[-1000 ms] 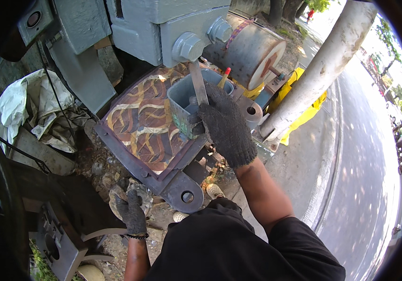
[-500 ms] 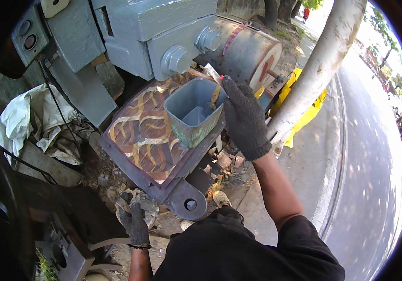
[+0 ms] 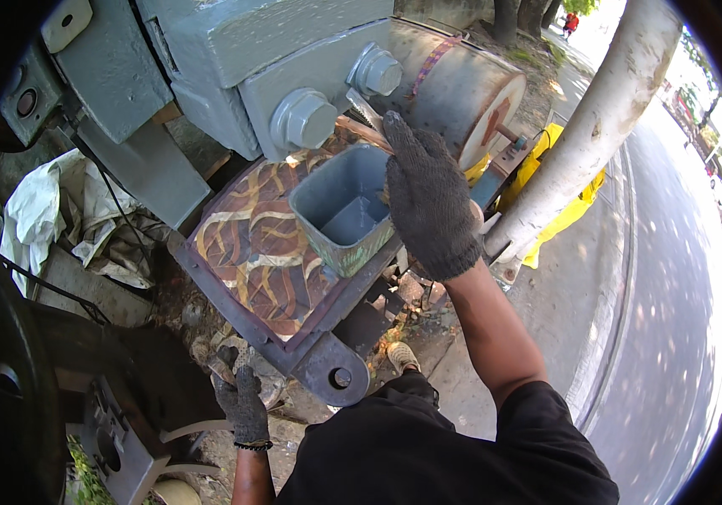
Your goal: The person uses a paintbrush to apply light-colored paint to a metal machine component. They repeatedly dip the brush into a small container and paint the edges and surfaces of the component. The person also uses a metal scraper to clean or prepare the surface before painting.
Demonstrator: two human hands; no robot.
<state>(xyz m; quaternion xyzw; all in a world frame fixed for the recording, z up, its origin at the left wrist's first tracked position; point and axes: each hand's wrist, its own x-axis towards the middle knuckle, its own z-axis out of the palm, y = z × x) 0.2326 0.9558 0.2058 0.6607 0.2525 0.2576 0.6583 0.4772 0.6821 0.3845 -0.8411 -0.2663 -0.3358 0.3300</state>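
My right hand (image 3: 432, 198), in a dark knit glove, is raised over the right side of a grey paint-coated tub (image 3: 340, 244). A narrow, flat grey-white tool (image 3: 365, 109) sticks out past its closed fingertips; its kind is unclear. The tub's inside is smeared with grey-blue paint, and it stands on a brown patterned cloth (image 3: 247, 231). Low on the left, my gloved left hand (image 3: 245, 404) has its fingers curled beside a pale, dirty object (image 3: 272, 383). What those fingers hold is too unclear to name.
Grey-painted machinery with large bolts (image 3: 304, 119) rises behind the tub. A rusty metal cylinder (image 3: 453, 80) lies at the back, near a leaning tree trunk (image 3: 596, 126) and yellow plastic (image 3: 559, 223). White sheeting (image 3: 49, 210) is heaped at left; a road runs along the right.
My right hand has shifted slightly left and down, covering the brown strip at the tub's right rim. The tool now points up toward the bolts. My left hand stays nearly in place.
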